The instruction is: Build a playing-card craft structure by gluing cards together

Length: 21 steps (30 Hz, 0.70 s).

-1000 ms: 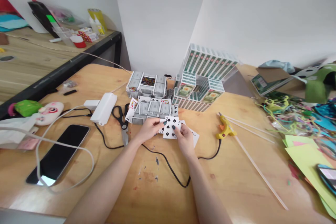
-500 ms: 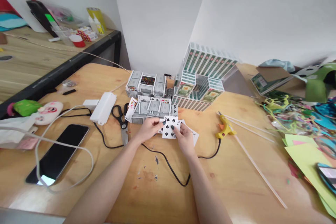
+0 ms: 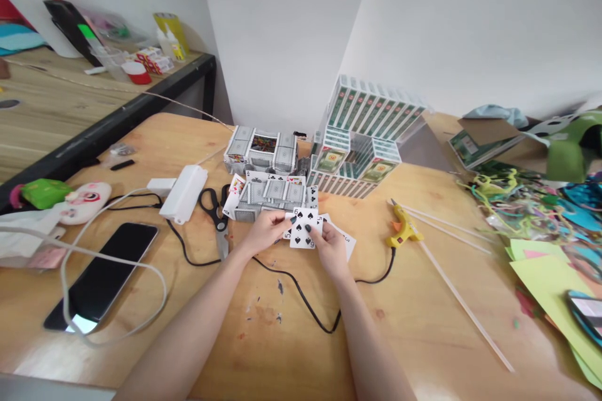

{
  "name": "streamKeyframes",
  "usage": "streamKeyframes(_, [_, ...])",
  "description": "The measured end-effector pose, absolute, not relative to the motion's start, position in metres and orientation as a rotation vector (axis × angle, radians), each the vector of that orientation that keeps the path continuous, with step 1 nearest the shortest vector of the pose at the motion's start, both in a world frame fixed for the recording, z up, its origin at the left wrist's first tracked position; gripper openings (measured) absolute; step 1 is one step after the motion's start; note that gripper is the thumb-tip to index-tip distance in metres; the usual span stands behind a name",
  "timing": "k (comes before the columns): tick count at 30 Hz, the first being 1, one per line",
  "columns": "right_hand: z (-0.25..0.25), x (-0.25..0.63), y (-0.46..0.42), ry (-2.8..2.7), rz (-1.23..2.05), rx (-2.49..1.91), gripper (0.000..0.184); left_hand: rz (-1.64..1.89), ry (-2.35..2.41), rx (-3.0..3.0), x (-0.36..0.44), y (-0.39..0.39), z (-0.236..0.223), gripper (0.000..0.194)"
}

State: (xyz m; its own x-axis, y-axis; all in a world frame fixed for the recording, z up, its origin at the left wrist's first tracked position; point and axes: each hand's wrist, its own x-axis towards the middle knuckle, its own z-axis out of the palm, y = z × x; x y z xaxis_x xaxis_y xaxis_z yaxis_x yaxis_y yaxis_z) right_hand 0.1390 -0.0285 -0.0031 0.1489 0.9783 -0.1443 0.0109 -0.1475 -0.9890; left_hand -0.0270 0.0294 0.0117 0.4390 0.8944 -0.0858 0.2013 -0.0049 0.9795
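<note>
My left hand (image 3: 264, 233) and my right hand (image 3: 331, 249) pinch a spade playing card (image 3: 303, 229) from either side, face up, just above the wooden table (image 3: 263, 332). More loose cards (image 3: 347, 243) lie under and beside it. Directly behind the card stands a low box built of playing cards (image 3: 269, 196), and a second such box (image 3: 261, 150) sits farther back. A taller card structure with green backs (image 3: 367, 138) rises to the right of them.
Black scissors (image 3: 216, 216), a white power adapter (image 3: 184, 193) and a dark phone (image 3: 104, 273) lie to the left. A black cord (image 3: 305, 304) runs under my arms to a yellow glue gun (image 3: 402, 229). Glue sticks and paper scraps fill the right side.
The hands and the spade card have barely shifted; the view drifted slightly. Nothing was let go or picked up.
</note>
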Motion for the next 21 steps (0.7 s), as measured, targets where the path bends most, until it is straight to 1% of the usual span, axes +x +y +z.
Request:
streamKeyframes(10, [-0.0014, 0.139, -0.0289, -1.049, 1.171, -1.41, 0.029, 0.738, 1.004, 1.506, -0.0267, 0.0286, 0.0135, 0.031])
streamKeyframes(17, [-0.0012, 0.1392, -0.0285, -1.038, 1.209, -1.397, 0.032, 0.739, 1.019, 1.503, -0.0259, 0.0282, 0.016, 0.03])
streamKeyframes(21, [0.0008, 0.1382, -0.0282, -1.029, 1.239, -1.375, 0.038, 0.725, 1.023, 1.502, -0.0256, 0.0279, 0.0172, 0.028])
